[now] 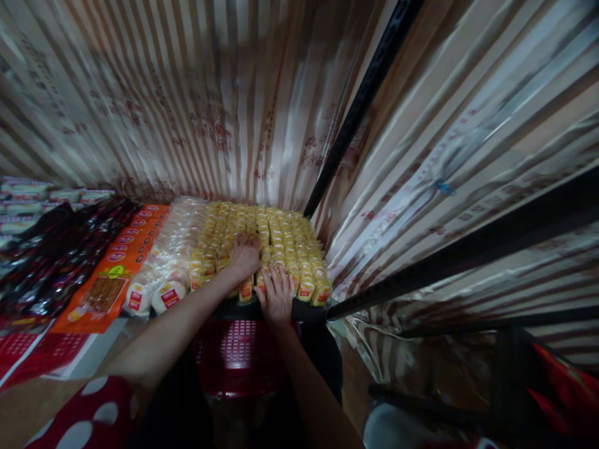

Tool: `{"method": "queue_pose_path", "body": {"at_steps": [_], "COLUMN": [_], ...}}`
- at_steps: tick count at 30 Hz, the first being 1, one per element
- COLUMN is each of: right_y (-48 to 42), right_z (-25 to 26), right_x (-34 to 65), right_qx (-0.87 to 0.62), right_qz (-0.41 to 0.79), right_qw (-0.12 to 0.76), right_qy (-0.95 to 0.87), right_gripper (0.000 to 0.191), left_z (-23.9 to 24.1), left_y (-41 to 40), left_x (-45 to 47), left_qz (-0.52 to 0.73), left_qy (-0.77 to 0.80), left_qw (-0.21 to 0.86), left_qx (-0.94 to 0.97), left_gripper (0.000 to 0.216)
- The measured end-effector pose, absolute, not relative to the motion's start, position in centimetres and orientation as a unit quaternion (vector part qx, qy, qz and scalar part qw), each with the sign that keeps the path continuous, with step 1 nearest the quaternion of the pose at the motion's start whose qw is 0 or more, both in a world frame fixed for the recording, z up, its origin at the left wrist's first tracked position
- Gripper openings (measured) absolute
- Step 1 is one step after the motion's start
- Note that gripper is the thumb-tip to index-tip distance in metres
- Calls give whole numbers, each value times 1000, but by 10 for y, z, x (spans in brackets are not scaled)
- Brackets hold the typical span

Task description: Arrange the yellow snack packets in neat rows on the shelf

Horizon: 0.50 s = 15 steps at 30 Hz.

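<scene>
Rows of small yellow wrapped snack packets [285, 249], with red and yellow labels on their front ends, stand tightly packed on a dark shelf [276, 310]. My left hand [244, 255] reaches in among them from the front, its fingers bent down over a packet in the middle rows; the fingertips are hidden. A dark gap shows just below this hand. To its right, my right hand [277, 292] lies on the front packets with fingers stretched and spread, holding nothing.
Left of the yellow packets are clear-wrapped round white packets [166, 296], an orange snack pack [110, 274] and dark glossy packs [70, 255]. A red plastic stool [238, 362] stands below. Black metal posts [360, 106] and striped plastic sheeting [224, 93] close in the back and right.
</scene>
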State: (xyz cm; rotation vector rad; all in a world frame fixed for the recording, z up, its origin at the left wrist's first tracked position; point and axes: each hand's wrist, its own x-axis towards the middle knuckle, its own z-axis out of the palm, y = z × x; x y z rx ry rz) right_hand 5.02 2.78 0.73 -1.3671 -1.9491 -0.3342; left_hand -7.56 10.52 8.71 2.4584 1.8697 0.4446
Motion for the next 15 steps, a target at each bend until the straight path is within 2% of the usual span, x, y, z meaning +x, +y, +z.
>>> {"method": "queue_pose_path", "body": {"at_steps": [7, 11, 15], "right_y": [28, 28, 29], "right_z": [6, 7, 8], "right_x": [50, 50, 51], "right_qx": [-535, -533, -534], "right_qz": [-133, -135, -133], "right_qw": [360, 360, 362], "right_qy": [-753, -754, -752], "right_gripper": [38, 39, 40], "left_z": [88, 91, 97], "left_y": [103, 101, 107], "left_x": [-66, -72, -75], "left_qz": [131, 176, 191], "left_qy": [585, 577, 607], "left_qw": [61, 29, 3], "left_qx": [798, 797, 771], "left_gripper": [41, 36, 41]}}
